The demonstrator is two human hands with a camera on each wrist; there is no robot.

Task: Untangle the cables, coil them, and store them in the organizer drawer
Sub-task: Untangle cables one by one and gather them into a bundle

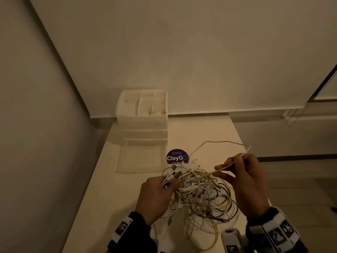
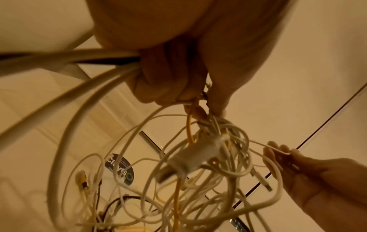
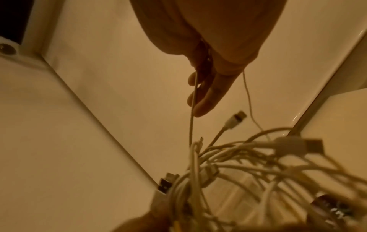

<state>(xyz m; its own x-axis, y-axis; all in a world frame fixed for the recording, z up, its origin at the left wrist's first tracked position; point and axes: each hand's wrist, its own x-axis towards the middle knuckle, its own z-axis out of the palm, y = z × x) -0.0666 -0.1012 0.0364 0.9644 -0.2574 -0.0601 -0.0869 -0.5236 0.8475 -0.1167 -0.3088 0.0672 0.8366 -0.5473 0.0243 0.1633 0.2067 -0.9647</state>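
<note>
A tangle of white, yellow and dark cables (image 1: 202,194) lies on the white table, partly lifted between my hands. My left hand (image 1: 160,190) grips a bunch of cable ends with USB plugs (image 1: 173,175) at the tangle's left side; the left wrist view shows its fingers (image 2: 168,81) curled round them. My right hand (image 1: 244,172) pinches one thin white cable (image 1: 224,168) drawn out of the tangle, its far part looping over the table behind. The white organizer (image 1: 142,114) stands at the table's back left, with its lowest drawer (image 1: 138,161) pulled out.
A round purple ClayGo sticker (image 1: 176,157) lies on the table between the drawer and the tangle. The table's left edge runs close to the wall, and its right edge lies just beyond my right hand. A white device (image 1: 231,236) sits at the near edge.
</note>
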